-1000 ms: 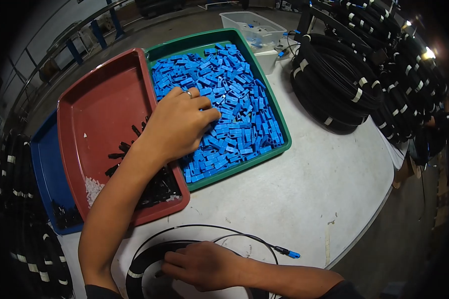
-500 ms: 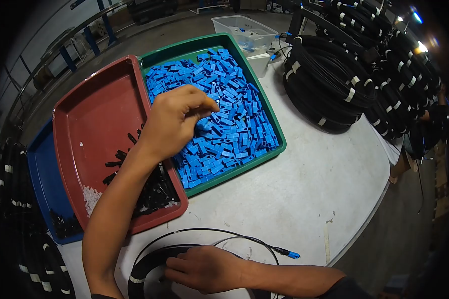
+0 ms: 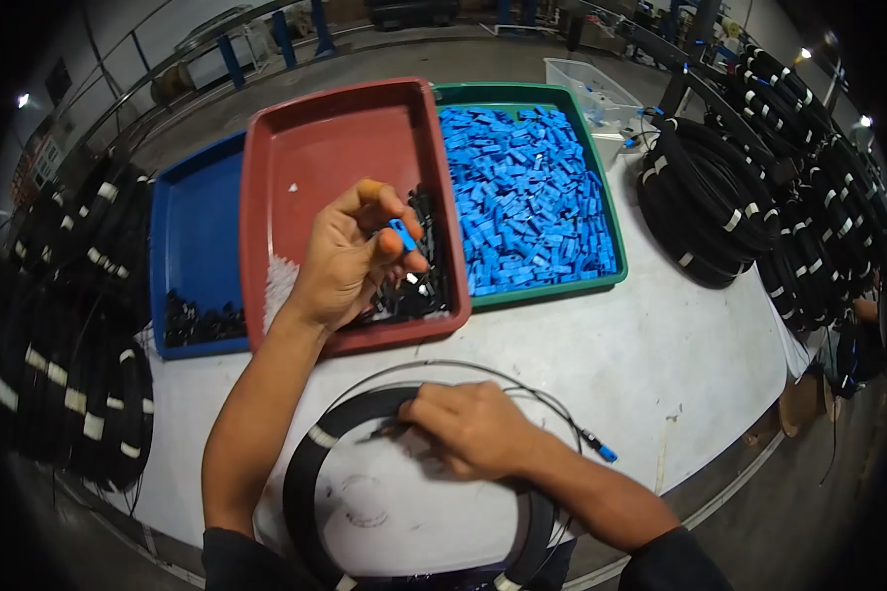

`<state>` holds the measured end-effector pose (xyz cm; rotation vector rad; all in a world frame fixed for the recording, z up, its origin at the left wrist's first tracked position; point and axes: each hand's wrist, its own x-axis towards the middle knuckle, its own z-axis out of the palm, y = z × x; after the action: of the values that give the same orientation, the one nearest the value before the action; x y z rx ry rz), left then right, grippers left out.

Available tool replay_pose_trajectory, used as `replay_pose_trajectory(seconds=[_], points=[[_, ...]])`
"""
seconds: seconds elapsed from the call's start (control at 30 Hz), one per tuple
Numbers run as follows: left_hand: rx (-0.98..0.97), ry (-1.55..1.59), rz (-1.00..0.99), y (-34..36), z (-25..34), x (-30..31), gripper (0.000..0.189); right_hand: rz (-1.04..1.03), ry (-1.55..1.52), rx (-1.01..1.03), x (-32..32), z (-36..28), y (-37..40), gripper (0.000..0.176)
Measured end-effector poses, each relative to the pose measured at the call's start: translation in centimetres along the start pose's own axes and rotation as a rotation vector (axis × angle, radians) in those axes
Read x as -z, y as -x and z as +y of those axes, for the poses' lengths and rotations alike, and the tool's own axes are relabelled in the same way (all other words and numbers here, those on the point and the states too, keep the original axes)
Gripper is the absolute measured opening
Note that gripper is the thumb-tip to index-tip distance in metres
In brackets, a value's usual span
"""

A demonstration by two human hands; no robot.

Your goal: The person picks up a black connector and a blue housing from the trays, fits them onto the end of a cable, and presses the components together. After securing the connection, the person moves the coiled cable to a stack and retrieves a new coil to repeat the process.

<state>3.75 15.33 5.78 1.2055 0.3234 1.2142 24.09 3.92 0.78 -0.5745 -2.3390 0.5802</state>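
My left hand (image 3: pixel 365 246) pinches a small blue connector piece (image 3: pixel 402 234) above the right part of the red tray (image 3: pixel 340 133). Lower down, my right hand (image 3: pixel 468 424) has its fingers closed on a dark cable end (image 3: pixel 386 430), whose tip shows at the fingertips. That hand is over the upper rim of a black cable coil (image 3: pixel 310 473) on the white table. A cable end with a blue connector (image 3: pixel 606 452) lies to the right of the coil.
A green tray (image 3: pixel 616 268) holds many blue pieces. Black parts and white bits lie in the red tray. A blue tray (image 3: pixel 199 212) with black parts stands at the left. Cable coils (image 3: pixel 710 202) rest at the right; a clear box (image 3: pixel 591 94) stands behind.
My left hand has left the green tray and is over the red one, with a blue piece now visible. My right hand has lifted slightly, showing a dark cable end. The view has shifted.
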Motion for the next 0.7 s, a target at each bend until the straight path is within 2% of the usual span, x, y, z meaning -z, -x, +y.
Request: replay_pose_trajectory(seconds=[0.13,0.2,0.27,0.33,0.4,0.53,0.6,0.67,0.7], points=[[-0.113,0.026,0.155,5.7,1.1,1.5,0.034,0.045,-0.031,-0.018,-0.4,0.4,0.0,0.025],[-0.121,0.067,0.222,8.6,0.9,1.9,0.029,0.053,-0.009,-0.046,-0.3,0.1,0.0,0.021],[0.014,-0.107,0.314,11.3,1.4,1.4,0.048,0.084,0.02,-0.054,-0.4,0.1,-0.1,0.019],[0.006,-0.185,0.342,12.9,0.7,1.3,0.048,0.127,0.009,-0.058,-0.5,-0.2,-0.4,0.023],[-0.055,-0.227,0.334,13.8,-0.5,1.4,0.039,0.099,0.021,-0.102,-0.5,-0.4,-0.5,0.027],[-0.053,-0.163,0.352,14.3,-1.2,1.7,0.028,-0.025,0.118,-0.078,0.1,-0.7,-0.4,0.03],[0.077,-0.306,0.277,14.7,-0.1,0.5,0.024,-0.004,0.077,-0.091,0.0,-0.8,-0.2,0.037],[0.048,-0.325,0.219,15.4,-0.3,-0.5,0.026,0.002,0.053,-0.095,0.1,-0.7,-0.1,0.043],[0.062,-0.456,0.179,15.8,0.0,-1.0,0.024,-0.018,0.058,-0.095,0.3,-0.8,-0.1,0.046]])
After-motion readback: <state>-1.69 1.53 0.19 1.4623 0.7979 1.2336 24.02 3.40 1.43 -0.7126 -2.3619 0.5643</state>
